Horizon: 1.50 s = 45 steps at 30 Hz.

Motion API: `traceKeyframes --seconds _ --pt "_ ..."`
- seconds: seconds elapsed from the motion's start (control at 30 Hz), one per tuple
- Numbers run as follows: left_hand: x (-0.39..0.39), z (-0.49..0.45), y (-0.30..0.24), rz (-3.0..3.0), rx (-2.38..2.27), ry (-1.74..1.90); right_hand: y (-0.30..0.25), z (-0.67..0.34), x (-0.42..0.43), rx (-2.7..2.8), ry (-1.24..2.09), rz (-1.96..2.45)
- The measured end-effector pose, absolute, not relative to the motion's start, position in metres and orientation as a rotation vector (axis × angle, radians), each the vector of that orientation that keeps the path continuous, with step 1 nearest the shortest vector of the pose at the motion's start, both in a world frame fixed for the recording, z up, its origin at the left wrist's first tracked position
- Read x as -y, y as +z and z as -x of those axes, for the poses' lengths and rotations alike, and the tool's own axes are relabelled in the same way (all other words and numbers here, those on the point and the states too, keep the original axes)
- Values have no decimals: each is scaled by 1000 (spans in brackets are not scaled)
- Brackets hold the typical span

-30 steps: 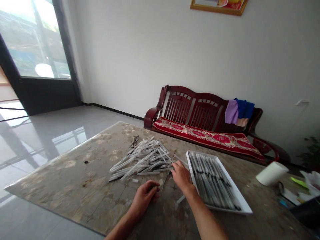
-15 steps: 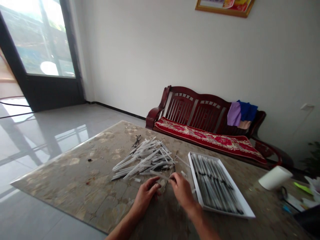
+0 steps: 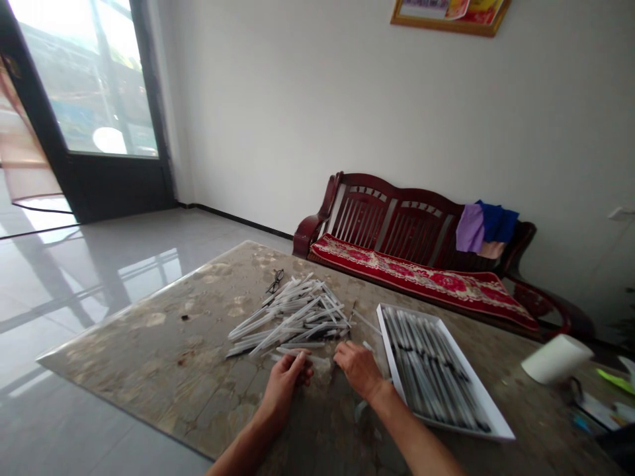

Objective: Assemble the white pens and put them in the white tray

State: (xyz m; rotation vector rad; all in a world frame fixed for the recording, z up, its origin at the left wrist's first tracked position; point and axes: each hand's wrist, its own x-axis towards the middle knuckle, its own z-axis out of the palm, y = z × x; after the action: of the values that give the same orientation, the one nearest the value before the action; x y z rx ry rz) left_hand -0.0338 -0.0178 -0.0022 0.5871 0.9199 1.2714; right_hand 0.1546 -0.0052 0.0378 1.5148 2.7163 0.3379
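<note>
We look forward and down across a bright room with a glossy tiled floor (image 3: 99, 277). The worktop (image 3: 124, 334), a broad slab with a mottled stone pattern, fills the lower part of our view. Beyond the worktop stands a dark red wooden bench (image 3: 397, 221) with a red floral cushion (image 3: 421, 281), and off its far left corner is a tall glass door (image 3: 84, 79).

On the right of the worktop, a white rectangular tray (image 3: 471, 373) holds many dark-marked tubes packed side by side in tidy rows, and it looks well filled. At the middle of the worktop, a sizeable heap of clear plastic tubes (image 3: 292, 320) lies criss-crossed and unsorted, so a good many are in order and a good many are not. A white paper roll (image 3: 556, 359) lies towards the worktop's right edge, and a pair of glasses (image 3: 274, 281) sits on the far side of the heap.

Near the heap's front edge, our left grip (image 3: 285, 387) is pressed closed, pinching a single clear tube (image 3: 315, 357). Our right grip (image 3: 360, 370) rests on the worktop between the heap and the tray, with its fingers curled together. We cannot tell whether it holds anything.
</note>
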Motion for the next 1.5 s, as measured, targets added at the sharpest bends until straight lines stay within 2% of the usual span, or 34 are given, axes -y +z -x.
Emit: traceKeyframes --seconds 0.23,0.43,0.5,0.63,0.77,1.23,1.5 --pt "19 38 4 -472 -899 1393 29 -132 -9 -2765 499 -1316" --pt "18 43 6 -423 -932 1459 31 -125 -1 -2776 560 -1486" --pt "17 44 5 -395 -905 1469 34 -128 6 -2800 485 -1683" --pt "15 44 4 -343 -872 1466 39 -131 25 -2945 122 -2067" --pt "15 45 5 -304 -863 1448 43 -129 39 -3051 -68 -2242" --pt "18 42 9 -431 -909 1405 55 -139 47 -2990 -40 -2186" --pt "17 42 7 -450 -879 1367 55 -141 51 -2991 -148 -2283"
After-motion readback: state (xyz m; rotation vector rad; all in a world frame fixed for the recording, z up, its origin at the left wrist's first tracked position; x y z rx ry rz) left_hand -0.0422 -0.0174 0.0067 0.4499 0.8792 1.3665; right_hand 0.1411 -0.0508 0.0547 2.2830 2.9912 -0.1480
